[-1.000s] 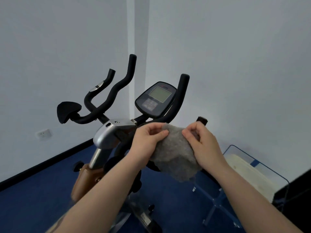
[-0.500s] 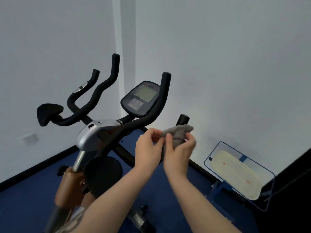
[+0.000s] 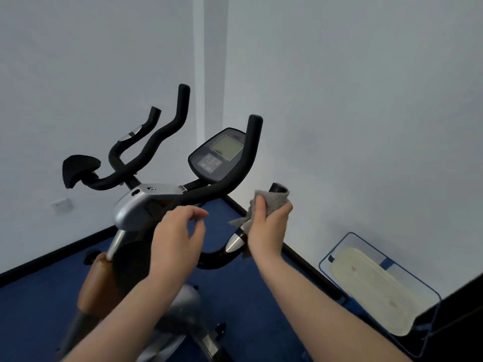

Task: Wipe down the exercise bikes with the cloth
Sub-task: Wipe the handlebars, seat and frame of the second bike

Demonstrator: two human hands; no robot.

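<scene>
**Right hand wraps a grey cloth around a handlebar grip of an exercise bike**

In the corner of a room with pale walls and a dark blue floor (image 3: 256,322) stands an exercise bike (image 3: 146,205), seen from above by a camera worn on the person's head. Two bare forearms reach in from the bottom edge.

The right hand (image 3: 269,226) is curled around a grey cloth (image 3: 274,199), and the cloth is wrapped over the near right handlebar grip (image 3: 277,188), whose black end pokes out just above the fabric. A loose corner of cloth hangs out to the left of the hand. Below the hand, the bar shows a silver collar and then curves down and to the left.

The left hand (image 3: 175,236) hovers in front of the bike's silver central housing (image 3: 138,205). Its fingers are loosely bent and spread, and it holds nothing. It is near the right hand but not touching it or the cloth.

Behind the hands, a dark console (image 3: 218,155) with a greyish screen and buttons tilts toward the viewer. Black curved handlebars rise on either side of it, and a black pad (image 3: 78,169) sits at the far left.

To the right, against the wall, lies a clear container with blue edges (image 3: 428,291), holding a pale cream item. A white wall socket (image 3: 62,205) sits low on the left wall.
</scene>
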